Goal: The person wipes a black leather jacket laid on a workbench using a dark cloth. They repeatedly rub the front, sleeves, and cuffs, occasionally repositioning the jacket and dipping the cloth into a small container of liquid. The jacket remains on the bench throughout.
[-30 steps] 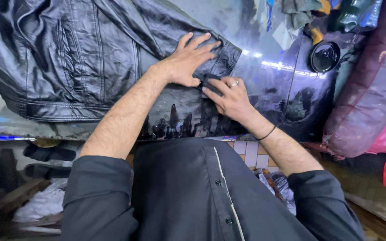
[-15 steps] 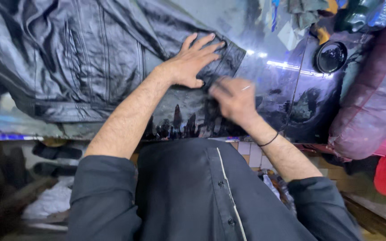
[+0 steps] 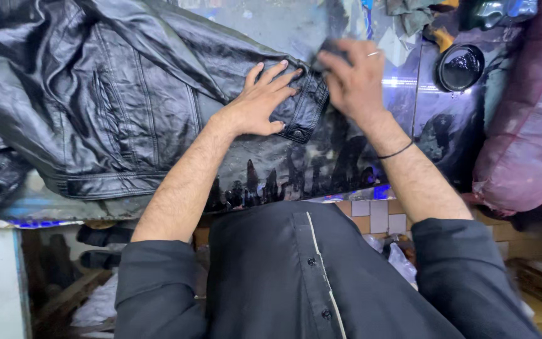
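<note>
- A black leather jacket (image 3: 114,107) is spread across the left and middle of the worktop (image 3: 283,25), its sleeve cuff (image 3: 305,113) lying near the centre.
- The cuff is pressed flat by the left hand (image 3: 258,103), fingers spread and open.
- A small dark pad (image 3: 329,51) is gripped by the closed fingers of the right hand (image 3: 352,78), at the far edge of the cuff.
- Bare worktop is seen beyond the hands; the near edge is met by the person's dark shirt (image 3: 308,276).
- The right side is crowded by a round black tin (image 3: 460,67) and a maroon padded garment (image 3: 528,125), close to the right forearm.
</note>
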